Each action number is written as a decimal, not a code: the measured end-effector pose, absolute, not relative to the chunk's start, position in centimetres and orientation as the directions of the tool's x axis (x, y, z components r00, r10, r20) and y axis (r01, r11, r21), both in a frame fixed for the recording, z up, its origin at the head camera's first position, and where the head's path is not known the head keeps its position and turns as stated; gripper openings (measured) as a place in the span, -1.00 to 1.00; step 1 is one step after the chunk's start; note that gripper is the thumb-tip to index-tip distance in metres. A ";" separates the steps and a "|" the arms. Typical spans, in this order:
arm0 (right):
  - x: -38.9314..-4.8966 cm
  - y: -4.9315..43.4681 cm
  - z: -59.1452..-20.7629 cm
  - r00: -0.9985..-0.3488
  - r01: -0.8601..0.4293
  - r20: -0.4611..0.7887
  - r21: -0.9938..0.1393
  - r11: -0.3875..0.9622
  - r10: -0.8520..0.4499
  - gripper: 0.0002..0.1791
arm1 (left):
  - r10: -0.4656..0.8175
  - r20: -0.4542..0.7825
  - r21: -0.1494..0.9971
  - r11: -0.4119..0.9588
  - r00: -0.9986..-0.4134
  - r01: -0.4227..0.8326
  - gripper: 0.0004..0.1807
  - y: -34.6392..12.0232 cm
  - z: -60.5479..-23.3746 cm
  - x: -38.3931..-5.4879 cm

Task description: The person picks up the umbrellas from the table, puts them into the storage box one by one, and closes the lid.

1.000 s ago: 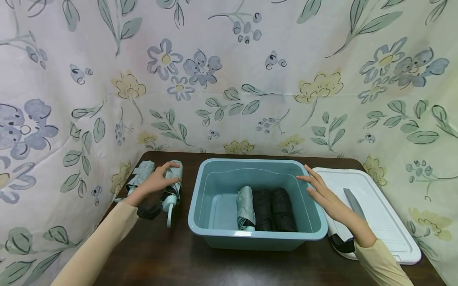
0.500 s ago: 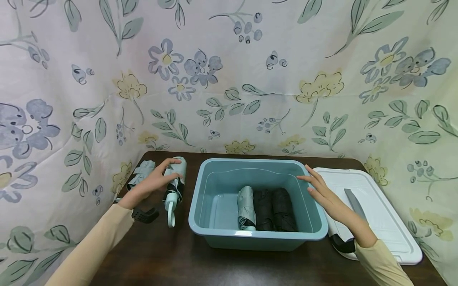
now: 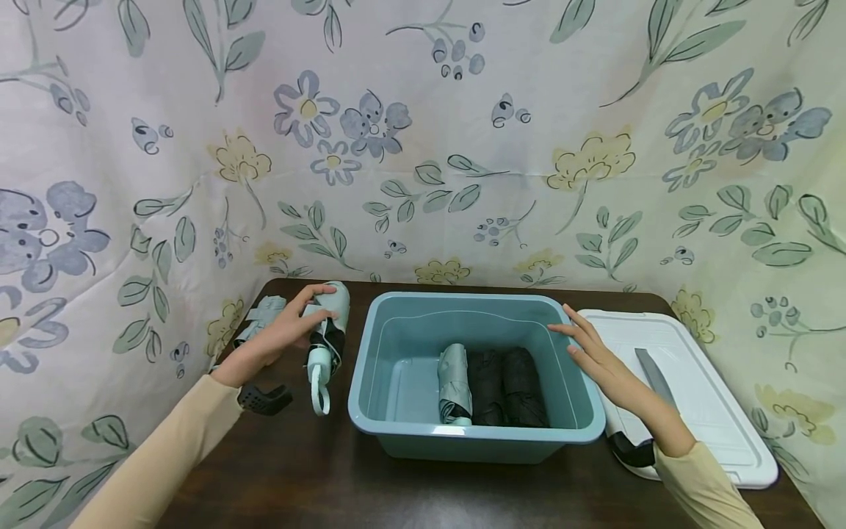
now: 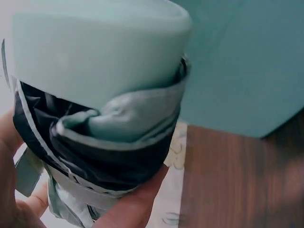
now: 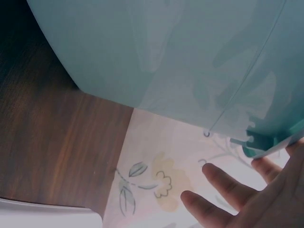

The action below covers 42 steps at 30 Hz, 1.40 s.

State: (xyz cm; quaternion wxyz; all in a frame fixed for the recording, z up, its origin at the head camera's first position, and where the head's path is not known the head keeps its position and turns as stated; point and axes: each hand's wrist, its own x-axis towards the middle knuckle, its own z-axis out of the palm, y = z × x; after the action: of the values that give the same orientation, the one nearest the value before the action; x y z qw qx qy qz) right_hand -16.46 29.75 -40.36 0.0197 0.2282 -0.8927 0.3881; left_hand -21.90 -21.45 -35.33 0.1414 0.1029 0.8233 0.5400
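Observation:
My left hand [image 3: 284,330] grips a folded pale green umbrella [image 3: 337,303], its plastic handle and wrist loop pointing toward me. In the left wrist view the umbrella's pale handle end [image 4: 95,52] and bunched fabric fill the frame, with fingers and thumb around it. Beside that hand lies another folded pale green umbrella [image 3: 266,314], partly hidden. My right hand [image 3: 604,371] rests with spread fingers at the right rim of the blue-green plastic bin [image 3: 489,435]. Inside the bin lie a pale green folded umbrella [image 3: 454,378] and two black rolled bundles [image 3: 522,386], side by side.
A white plastic lid [image 3: 720,422] lies right of the bin, with a long grey blade-shaped thing [image 3: 654,373] on it. Everything stands on a dark brown table [image 3: 317,470]. Floral cloth [image 3: 423,206] hangs close behind and at both sides.
My left hand has taken hold of the umbrella and raised it slightly, shifting it a little right, away from the other one. The right hand has stayed at the bin's rim.

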 end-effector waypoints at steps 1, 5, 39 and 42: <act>-16.4 29.7 -40.3 -0.895 -0.423 0.212 -0.685 0.594 -0.392 -0.55 | 0.320 -0.120 0.919 0.394 -0.940 0.017 -0.40 -21.4 -35.1 -21.8; -16.3 29.7 -40.2 -0.897 -0.418 0.209 -0.687 0.594 -0.390 -0.55 | 0.329 -0.125 0.925 0.379 -0.936 0.010 -0.39 -21.0 -34.5 -21.6; -16.3 29.7 -40.2 -0.895 -0.422 0.209 -0.685 0.594 -0.394 -0.55 | 0.421 -0.154 0.972 0.227 -0.894 -0.060 -0.44 -12.8 -31.8 -19.0; -16.3 29.6 -40.1 -0.895 -0.421 0.209 -0.686 0.593 -0.393 -0.55 | 0.434 -0.153 0.966 0.254 -0.888 -0.043 -0.44 -12.0 -32.0 -18.9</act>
State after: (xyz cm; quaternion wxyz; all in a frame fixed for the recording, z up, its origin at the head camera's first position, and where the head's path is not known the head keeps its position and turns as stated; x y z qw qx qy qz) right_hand -16.33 29.63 -40.12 0.0175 0.2280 -0.8924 0.3889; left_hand -18.91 -12.01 -32.01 0.1994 0.1275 0.7662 0.5973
